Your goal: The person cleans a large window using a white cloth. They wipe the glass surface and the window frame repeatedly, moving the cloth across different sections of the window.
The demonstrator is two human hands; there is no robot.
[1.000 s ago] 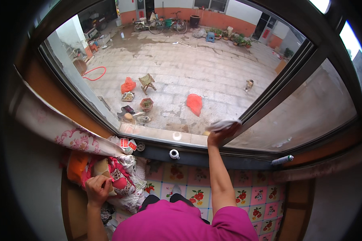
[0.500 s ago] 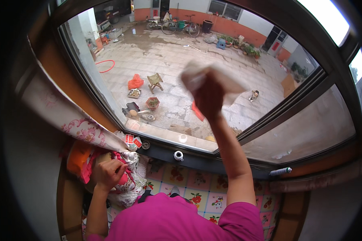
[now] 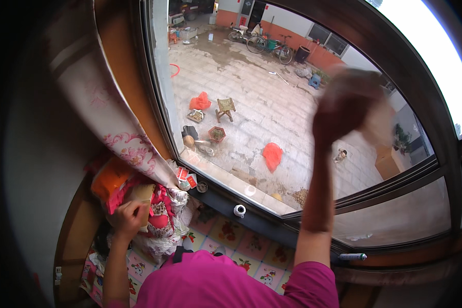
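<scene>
Cloth (image 3: 382, 120), pale and blurred, is between 2 and 3 o'clock from the middle of the view. The right hand (image 3: 344, 105) grips it, raised in front of the large window pane (image 3: 303, 149). Blur hides the exact placing of the fingers, and I cannot tell whether the cloth touches the glass. The left hand (image 3: 127, 218), at 8 o'clock, is curled into a loose fist with nothing visible inside it; it is just beside the clothes pile (image 3: 161, 218).

The step in hand looks like wiping the right part of the pane. In my judgement, the next move calls for the cloth held flat to the glass, with an even stroke and care where the pane meets the window frame (image 3: 417, 61) at 2 o'clock.

Counted indoors: one cloth, two hands, one flowered curtain (image 3: 131, 149) at 9 o'clock. On the sill (image 3: 267, 224) are one white round gadget (image 3: 239, 210) at 6, one tube (image 3: 352, 256) between 4 and 5, two red-and-white packs (image 3: 182, 173) at 8 and one round dish (image 3: 202, 187) between 7 and 8.

Beyond the pane I count one folding stool (image 3: 225, 107) at 12, one blue stool (image 3: 314, 80) between 1 and 2, two orange-red bags (image 3: 273, 156) at 3 and 11, one plant pot (image 3: 217, 134) at 11, one small animal (image 3: 340, 155) and one cardboard box (image 3: 391, 162), both at 3, and at least one bicycle (image 3: 284, 54) at 1.
</scene>
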